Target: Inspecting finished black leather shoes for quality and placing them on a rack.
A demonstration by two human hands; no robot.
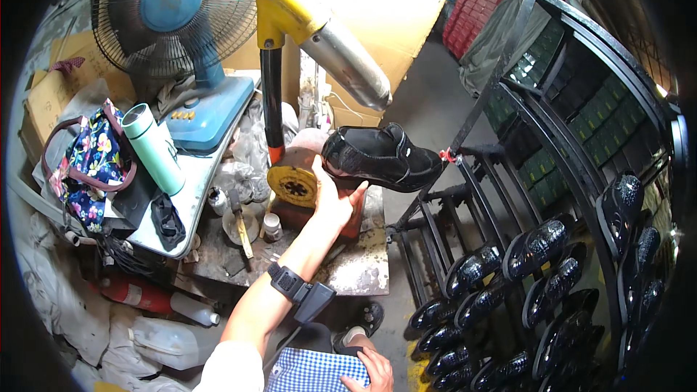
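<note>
My left hand (332, 196) is raised and grips a black shoe (381, 156) by its heel and sole, holding it level over the worktable. The shoe sits just under the silver nozzle of a yellow-and-silver pipe (330, 40). A black wrist device (298, 289) is strapped on my left forearm. My right hand (372, 370) rests low on my lap, on blue checked cloth, with nothing in it; its fingers look loosely spread.
A black metal rack (566, 196) on the right carries several glossy black shoes (534, 247). A blue fan (178, 22), a teal flask (154, 149) and a floral bag (91, 163) stand at left. Small bottles and a brush lie on the stained worktable (356, 268). Cardboard stands behind.
</note>
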